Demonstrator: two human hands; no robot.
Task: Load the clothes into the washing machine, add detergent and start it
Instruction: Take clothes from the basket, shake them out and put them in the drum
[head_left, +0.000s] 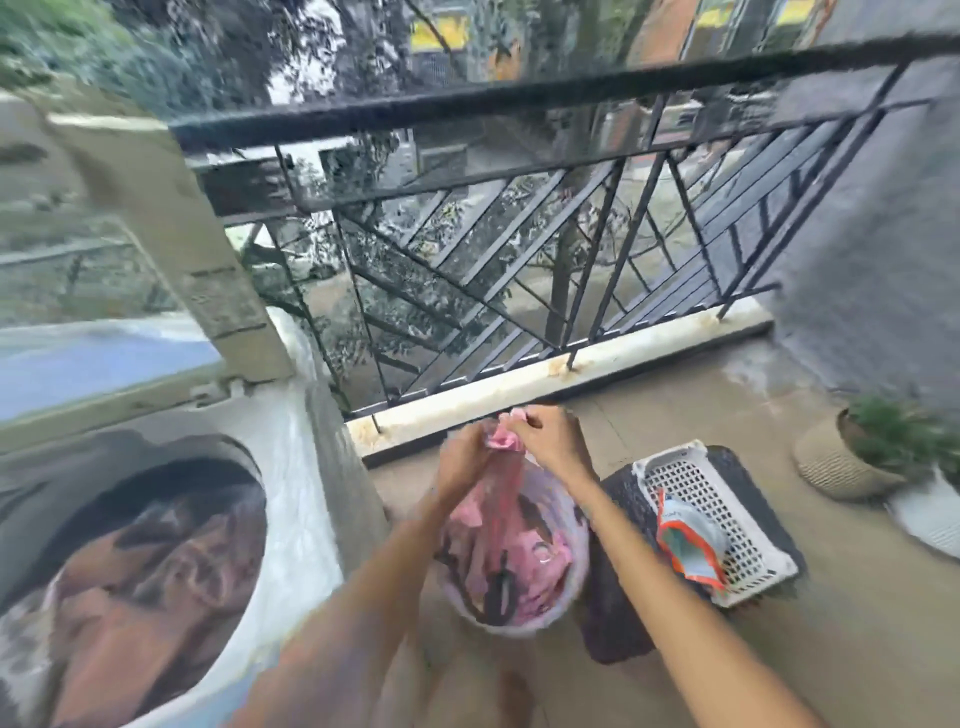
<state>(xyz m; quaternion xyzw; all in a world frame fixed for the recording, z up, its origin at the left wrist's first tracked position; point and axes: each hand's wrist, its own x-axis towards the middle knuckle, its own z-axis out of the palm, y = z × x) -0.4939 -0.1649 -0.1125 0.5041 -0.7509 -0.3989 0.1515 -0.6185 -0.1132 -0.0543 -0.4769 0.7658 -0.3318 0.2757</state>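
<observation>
A top-loading washing machine (291, 467) stands at the left with its lid up; brown and patterned clothes (140, 587) lie in its drum. To its right, a round laundry basket (576, 571) on the floor holds pink and dark clothes. Both my hands hold up a pink garment (501, 499) above the basket: my left hand (462, 457) grips its top edge, and my right hand (545, 436) pinches the same edge beside it. The garment hangs down into the basket. A detergent pouch (691, 545), orange and white, lies in a white perforated tray (748, 551).
The tray sits on a dark stool (623, 623) right of the basket. A black balcony railing (519, 249) runs behind, with a concrete pillar (171, 234) at the left. A potted plant (852, 457) stands at the far right on the tiled floor.
</observation>
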